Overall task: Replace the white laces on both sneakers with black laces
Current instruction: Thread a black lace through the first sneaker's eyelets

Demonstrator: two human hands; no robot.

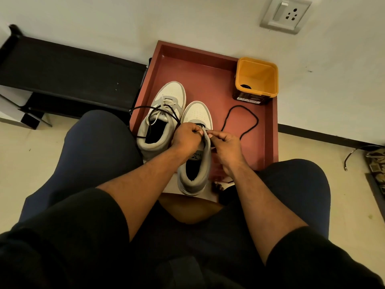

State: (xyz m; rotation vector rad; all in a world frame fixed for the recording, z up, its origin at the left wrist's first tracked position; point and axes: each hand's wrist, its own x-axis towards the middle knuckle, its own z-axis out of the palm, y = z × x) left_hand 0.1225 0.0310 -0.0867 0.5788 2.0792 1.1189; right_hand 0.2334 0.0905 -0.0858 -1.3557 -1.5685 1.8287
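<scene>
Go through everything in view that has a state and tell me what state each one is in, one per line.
Left sneaker: white lace in, loosened.
Right sneaker: black lace started at the front eyelets.
Black lace: looped loose on the tray.
Yellow tub: open, upright, something dark at the bottom.
Left hand: pinching the lace.
Right hand: pinching the lace.

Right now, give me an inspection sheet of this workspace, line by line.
Surface: reddish-brown shallow tray on the floor against the wall.
Job's things: two white-and-grey high-top sneakers; left sneaker still has its white lace, right sneaker is being threaded with a black lace.
Clutter: yellow square plastic tub.
Hands: left hand and right hand pinch at the right sneaker's eyelets.
Cables: loose cable end on the floor.
Surroundings: wall socket, black rack.
</scene>
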